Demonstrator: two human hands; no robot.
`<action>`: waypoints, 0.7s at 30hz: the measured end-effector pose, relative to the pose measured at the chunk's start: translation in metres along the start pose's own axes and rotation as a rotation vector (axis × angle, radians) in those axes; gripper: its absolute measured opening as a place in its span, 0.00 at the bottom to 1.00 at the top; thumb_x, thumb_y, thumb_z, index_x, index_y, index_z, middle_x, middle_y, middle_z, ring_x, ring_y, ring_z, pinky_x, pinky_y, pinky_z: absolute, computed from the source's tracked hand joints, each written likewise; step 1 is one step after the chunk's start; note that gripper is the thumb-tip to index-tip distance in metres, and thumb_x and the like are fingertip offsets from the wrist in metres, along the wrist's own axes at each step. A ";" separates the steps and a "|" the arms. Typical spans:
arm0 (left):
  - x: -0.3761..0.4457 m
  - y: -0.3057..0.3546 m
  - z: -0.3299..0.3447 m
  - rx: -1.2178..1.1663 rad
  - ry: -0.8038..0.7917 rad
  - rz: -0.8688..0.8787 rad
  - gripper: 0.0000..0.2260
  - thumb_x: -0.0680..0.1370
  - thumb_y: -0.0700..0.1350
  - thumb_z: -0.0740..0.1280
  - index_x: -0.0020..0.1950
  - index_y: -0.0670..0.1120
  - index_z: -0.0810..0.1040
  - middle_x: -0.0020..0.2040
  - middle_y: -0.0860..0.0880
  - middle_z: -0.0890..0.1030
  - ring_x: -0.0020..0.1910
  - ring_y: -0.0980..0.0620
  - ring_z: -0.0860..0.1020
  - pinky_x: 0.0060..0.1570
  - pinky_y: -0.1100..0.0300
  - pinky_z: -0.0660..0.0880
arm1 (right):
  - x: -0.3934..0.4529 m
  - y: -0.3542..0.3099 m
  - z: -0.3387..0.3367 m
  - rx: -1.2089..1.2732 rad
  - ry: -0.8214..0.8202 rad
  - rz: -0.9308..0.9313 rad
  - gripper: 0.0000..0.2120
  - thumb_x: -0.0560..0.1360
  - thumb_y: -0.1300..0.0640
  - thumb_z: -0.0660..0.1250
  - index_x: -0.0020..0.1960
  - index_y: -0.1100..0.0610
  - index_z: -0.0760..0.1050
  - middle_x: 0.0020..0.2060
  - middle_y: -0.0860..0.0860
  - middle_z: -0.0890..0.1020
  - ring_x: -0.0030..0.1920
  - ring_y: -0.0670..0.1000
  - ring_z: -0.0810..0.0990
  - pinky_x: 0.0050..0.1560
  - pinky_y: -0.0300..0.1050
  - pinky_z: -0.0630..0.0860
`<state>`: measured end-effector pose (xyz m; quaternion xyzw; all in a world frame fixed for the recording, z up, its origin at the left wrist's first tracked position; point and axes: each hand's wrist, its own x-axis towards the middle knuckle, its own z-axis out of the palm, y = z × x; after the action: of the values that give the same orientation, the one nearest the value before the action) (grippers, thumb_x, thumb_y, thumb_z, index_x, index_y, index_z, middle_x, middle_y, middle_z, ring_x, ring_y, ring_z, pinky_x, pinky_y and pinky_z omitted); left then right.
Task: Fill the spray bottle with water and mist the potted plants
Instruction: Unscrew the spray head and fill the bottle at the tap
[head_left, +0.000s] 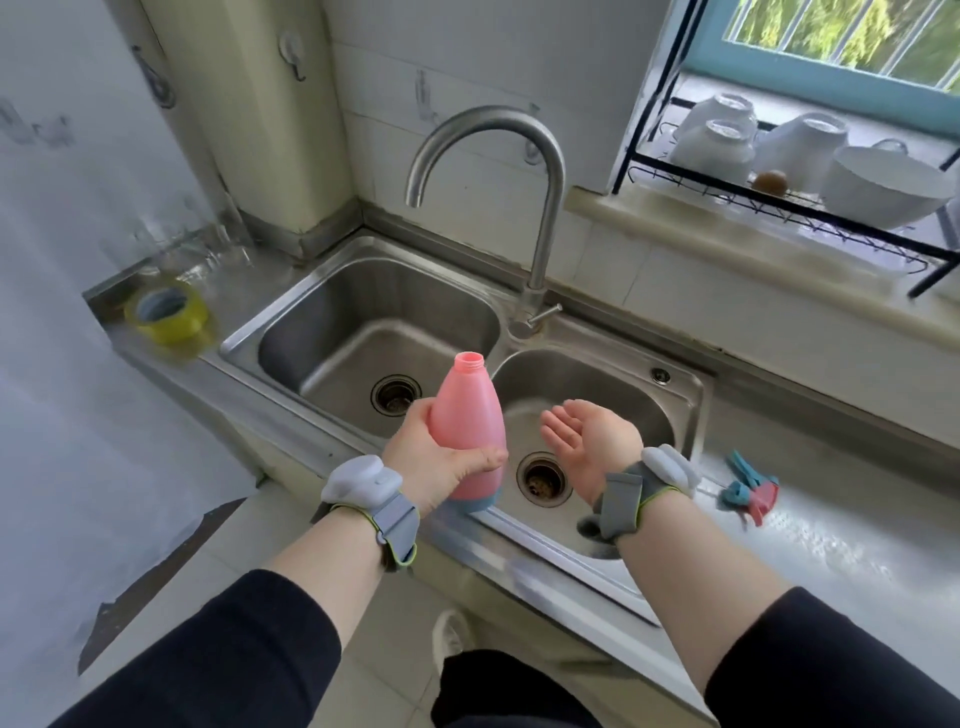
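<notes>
While no brand, label or legible writing showed on anything in the head view, the spray bottle was plain: pink body, blue base, threaded neck open with no cap on it. It was held upright over the divider of the double sink, below and in front of the curved faucet. Left hand gripped the bottle's lower body, thumb across the front. Right hand hovered palm-up over the right basin, fingers relaxed, holding nothing. The blue-and-pink spray head lay on the table right of the sink. A yellow tape roll sat at the left.
</notes>
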<state>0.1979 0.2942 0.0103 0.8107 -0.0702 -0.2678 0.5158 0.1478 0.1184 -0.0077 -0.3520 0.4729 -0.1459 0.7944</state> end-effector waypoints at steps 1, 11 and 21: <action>0.010 0.003 -0.004 0.003 0.004 0.000 0.38 0.57 0.54 0.80 0.63 0.53 0.69 0.54 0.53 0.79 0.53 0.49 0.78 0.55 0.53 0.74 | 0.007 -0.003 0.008 0.007 -0.003 -0.005 0.05 0.77 0.65 0.61 0.43 0.66 0.73 0.46 0.59 0.79 0.54 0.59 0.80 0.58 0.49 0.77; 0.097 0.024 -0.026 0.013 0.058 -0.037 0.35 0.61 0.51 0.80 0.64 0.55 0.70 0.54 0.53 0.79 0.53 0.48 0.78 0.53 0.51 0.76 | 0.092 -0.032 0.077 0.014 -0.012 0.028 0.06 0.78 0.64 0.60 0.52 0.67 0.71 0.49 0.60 0.77 0.57 0.60 0.79 0.57 0.51 0.77; 0.167 0.029 -0.058 0.009 0.064 -0.030 0.34 0.61 0.50 0.81 0.64 0.52 0.71 0.53 0.53 0.80 0.50 0.49 0.78 0.46 0.58 0.72 | 0.144 -0.036 0.115 -0.040 0.093 0.083 0.20 0.80 0.57 0.59 0.69 0.64 0.65 0.60 0.61 0.76 0.51 0.57 0.79 0.49 0.48 0.77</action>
<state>0.3733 0.2620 -0.0054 0.8221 -0.0426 -0.2494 0.5100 0.3232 0.0599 -0.0406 -0.3406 0.5262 -0.1197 0.7699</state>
